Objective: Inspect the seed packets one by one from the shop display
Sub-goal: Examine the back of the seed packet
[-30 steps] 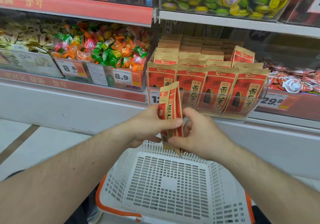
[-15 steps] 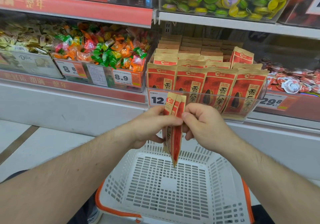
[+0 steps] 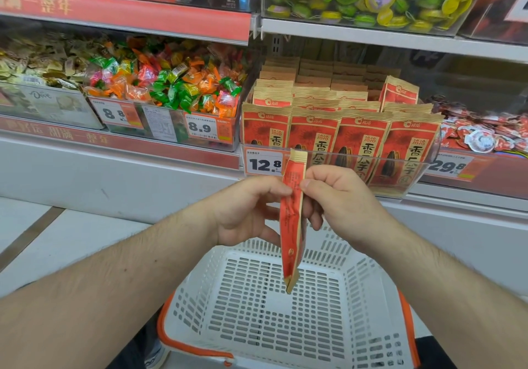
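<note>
Where two packet edges fanned a moment ago, now one seed packet edge-on, pinched between left hand and right hand fingers above basket.

Both forearms are bare to the elbow, with no sleeve, watch or band on either wrist. The left hand and right hand wear no rings or gloves. Fine hair covers both forearms.

Hands: two, left hand and right hand
Packet held, center frame: one
Front-row packets, right shelf: four
Basket, bottom center: one
</note>
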